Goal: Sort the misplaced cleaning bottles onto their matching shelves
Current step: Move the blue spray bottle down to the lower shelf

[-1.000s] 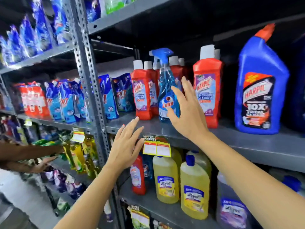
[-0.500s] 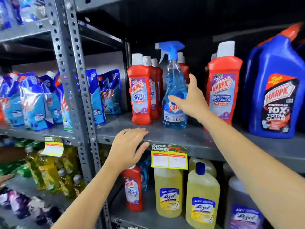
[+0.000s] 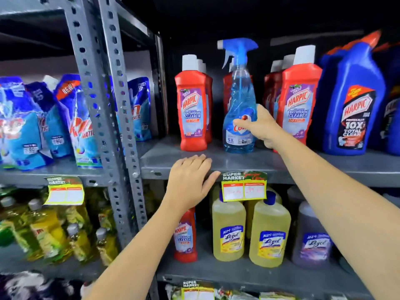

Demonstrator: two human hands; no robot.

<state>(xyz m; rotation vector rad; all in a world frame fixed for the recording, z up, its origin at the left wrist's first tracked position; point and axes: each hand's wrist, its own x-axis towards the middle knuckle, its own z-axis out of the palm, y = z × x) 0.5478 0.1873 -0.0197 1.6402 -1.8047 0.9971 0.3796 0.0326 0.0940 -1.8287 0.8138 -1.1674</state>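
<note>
A clear blue Colin spray bottle [image 3: 238, 100] with a blue trigger stands upright on the grey middle shelf [image 3: 238, 164], among red Harpic bathroom cleaner bottles [image 3: 192, 107]. My right hand [image 3: 262, 126] wraps around its lower body, thumb across the label. My left hand [image 3: 190, 180] rests flat, fingers together, on the shelf's front edge. One red Harpic bottle [image 3: 185, 237] stands on the lower shelf beside yellow Lizol bottles [image 3: 229, 230], partly hidden by my left wrist.
Big blue Harpic toilet cleaner bottles [image 3: 352, 100] fill the right of the middle shelf. A perforated steel upright [image 3: 108, 105] divides the bays. Blue detergent pouches [image 3: 26, 124] sit at left, yellow-green bottles [image 3: 49, 232] below them. A price tag [image 3: 243, 187] hangs on the shelf edge.
My right hand has gone from reaching beside the spray bottle to closing around its lower body. My left hand came down from mid-air onto the shelf edge. The view moved closer.
</note>
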